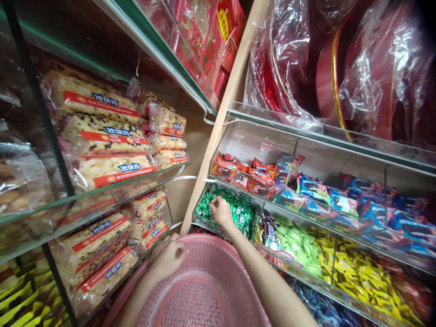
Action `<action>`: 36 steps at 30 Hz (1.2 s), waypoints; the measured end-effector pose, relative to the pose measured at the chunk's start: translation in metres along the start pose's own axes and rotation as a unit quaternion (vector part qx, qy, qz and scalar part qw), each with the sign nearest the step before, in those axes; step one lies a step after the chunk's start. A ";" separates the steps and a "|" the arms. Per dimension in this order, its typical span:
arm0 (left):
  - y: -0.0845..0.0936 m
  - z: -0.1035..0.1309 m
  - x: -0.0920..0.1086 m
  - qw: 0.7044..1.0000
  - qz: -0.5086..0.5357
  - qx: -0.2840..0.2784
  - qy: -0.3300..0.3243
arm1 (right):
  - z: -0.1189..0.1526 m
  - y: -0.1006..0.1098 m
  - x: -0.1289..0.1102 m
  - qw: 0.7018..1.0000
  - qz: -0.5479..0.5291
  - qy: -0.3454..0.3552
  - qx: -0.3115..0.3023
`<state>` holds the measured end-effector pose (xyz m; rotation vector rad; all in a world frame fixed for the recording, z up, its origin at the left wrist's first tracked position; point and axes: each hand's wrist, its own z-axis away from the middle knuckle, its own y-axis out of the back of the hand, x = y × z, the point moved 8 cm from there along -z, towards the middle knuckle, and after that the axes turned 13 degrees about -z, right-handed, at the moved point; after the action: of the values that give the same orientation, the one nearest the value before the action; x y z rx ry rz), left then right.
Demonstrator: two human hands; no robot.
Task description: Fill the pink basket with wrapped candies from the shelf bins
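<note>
A pink perforated plastic basket [207,281] is at the bottom centre, with only its holed inner wall and bottom showing. My left hand [170,255] rests over its left rim, fingers curled; whether it grips the rim is hard to make out. Above the far rim, my right hand [220,210] reaches into a glass compartment of green-wrapped candies [242,213]. Its fingers are pinched together at the candies' surface, and anything between the fingertips is too small to tell.
Glass shelves of wrapped snack bars [117,171] stand close on the left. To the right are compartments of red packets [262,169], blue packets [344,200], light green packets [296,240] and yellow packets [361,272]. A wooden post [204,181] divides the shelving; plastic-wrapped red boxes [374,86] sit above.
</note>
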<state>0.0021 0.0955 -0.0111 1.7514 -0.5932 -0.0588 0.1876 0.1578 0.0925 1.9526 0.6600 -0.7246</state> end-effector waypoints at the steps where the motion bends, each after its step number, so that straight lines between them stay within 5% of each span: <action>1: 0.000 0.000 0.000 1.000 0.000 0.001 0.000 | 0.001 0.001 -0.001 1.000 0.012 0.000 0.006; 7: -0.001 -0.001 -0.001 1.000 0.004 0.002 -0.004 | 0.003 0.002 -0.006 0.997 0.071 -0.009 0.020; 14: 0.000 -0.001 0.001 1.000 0.000 0.007 -0.005 | 0.005 -0.001 -0.018 0.994 0.040 0.102 0.006; 20: 0.001 -0.001 0.001 1.000 0.001 0.004 -0.004 | -0.002 0.001 0.001 0.999 -0.007 0.048 0.021; 29: 0.002 0.000 0.002 1.000 0.003 -0.001 -0.003 | 0.009 0.002 -0.021 0.992 0.118 0.026 0.021; 36: 0.000 0.000 0.001 1.000 0.008 -0.002 -0.003 | 0.006 0.009 -0.011 0.993 0.115 0.001 0.015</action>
<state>0.0028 0.0953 -0.0103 1.7428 -0.6099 -0.0537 0.1850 0.1473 0.1028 2.0160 0.4186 -0.5933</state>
